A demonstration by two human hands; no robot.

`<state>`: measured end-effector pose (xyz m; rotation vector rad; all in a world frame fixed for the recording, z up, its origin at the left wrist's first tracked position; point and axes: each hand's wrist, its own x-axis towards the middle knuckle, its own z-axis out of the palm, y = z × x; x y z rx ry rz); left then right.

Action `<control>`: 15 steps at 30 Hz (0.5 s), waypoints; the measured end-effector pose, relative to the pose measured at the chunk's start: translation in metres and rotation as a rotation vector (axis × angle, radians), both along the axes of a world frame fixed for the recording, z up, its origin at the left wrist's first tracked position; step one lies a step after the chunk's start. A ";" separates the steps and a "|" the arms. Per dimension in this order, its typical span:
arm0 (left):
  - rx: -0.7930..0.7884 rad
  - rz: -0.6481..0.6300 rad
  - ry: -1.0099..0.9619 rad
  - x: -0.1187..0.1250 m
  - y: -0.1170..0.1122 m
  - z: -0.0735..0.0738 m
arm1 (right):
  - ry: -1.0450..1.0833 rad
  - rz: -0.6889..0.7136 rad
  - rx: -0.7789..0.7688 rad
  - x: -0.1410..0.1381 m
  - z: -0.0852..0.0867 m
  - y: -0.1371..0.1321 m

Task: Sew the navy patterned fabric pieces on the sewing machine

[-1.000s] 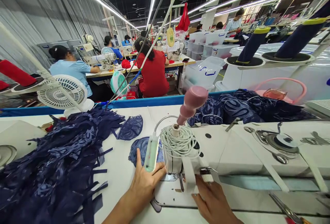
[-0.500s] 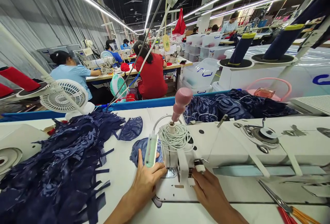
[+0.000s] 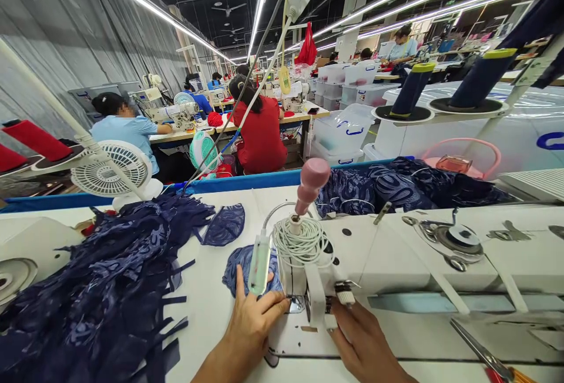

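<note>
My left hand (image 3: pixel 252 319) lies left of the needle area of a white sewing machine (image 3: pixel 388 248). Its fingers are spread and press on a navy lace cup piece (image 3: pixel 235 264), partly covered by the hand and a small lamp (image 3: pixel 259 268). My right hand (image 3: pixel 362 333) reaches in from the right beside the machine's head. Its fingertips are hidden behind the head, so whether they hold anything does not show. A second lace piece (image 3: pixel 227 224) lies flat on the table behind the left hand.
A heap of navy lace pieces (image 3: pixel 110 277) covers the left of the table. Scissors (image 3: pixel 478 345) lie at the right front. A pink-handled tool (image 3: pixel 311 180) stands in the machine head. More lace (image 3: pixel 392 186) is piled behind. Co-workers sit at machines ahead.
The view has shifted slightly, so most things sit a little lower in it. Both hands stay at the same places by the machine, and the lace piece has hardly moved.
</note>
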<state>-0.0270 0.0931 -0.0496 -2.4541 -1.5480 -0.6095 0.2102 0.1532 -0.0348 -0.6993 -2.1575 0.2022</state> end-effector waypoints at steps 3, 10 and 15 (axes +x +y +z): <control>0.047 0.020 -0.009 0.001 0.002 -0.002 | -0.014 -0.012 0.049 0.002 -0.004 -0.001; 0.039 0.004 0.013 0.001 0.007 0.004 | -0.026 -0.018 0.029 0.001 0.003 0.001; 0.002 0.002 -0.012 0.000 0.008 0.005 | 0.010 -0.037 -0.002 -0.001 0.003 0.002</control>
